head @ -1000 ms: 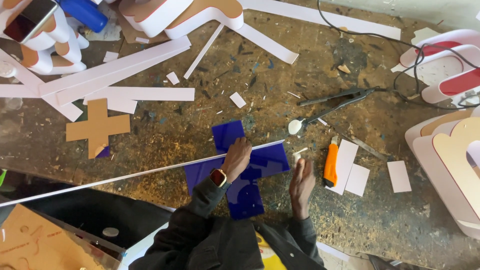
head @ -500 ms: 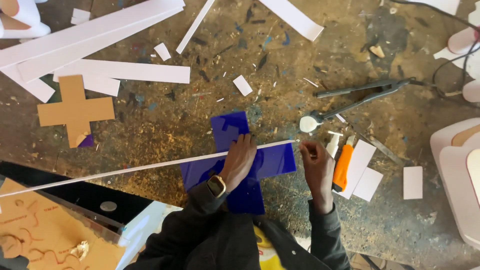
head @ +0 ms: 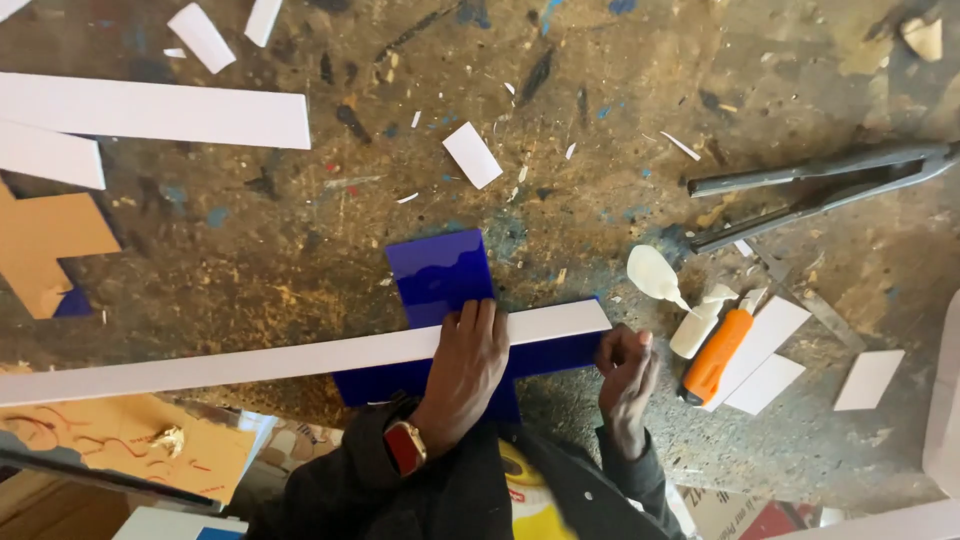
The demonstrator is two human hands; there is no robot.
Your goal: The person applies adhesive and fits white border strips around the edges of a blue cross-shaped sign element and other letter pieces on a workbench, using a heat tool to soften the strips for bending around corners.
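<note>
A blue cross-shaped acrylic piece (head: pixel 440 272) lies on the stained workbench. A long white strip (head: pixel 250 362) lies across its arms. My left hand (head: pixel 465 368), with a red watch on the wrist, lies flat on the strip where it crosses the blue piece. My right hand (head: pixel 627 378) pinches the strip's right end against the tip of the blue arm. An orange utility knife (head: pixel 717 357) and a small white glue bottle (head: pixel 655 274) lie just right of that hand.
Wide white strips (head: pixel 150 108) and small white offcuts (head: pixel 472 154) lie across the bench. A brown cardboard cross (head: pixel 45 240) is at the left edge. Long dark pliers (head: pixel 820 185) lie at the upper right. White rectangles (head: pixel 868 379) sit to the right.
The view has come closer to the bench. My left hand stays flat on the strip. My right hand has shifted up to the strip's right end.
</note>
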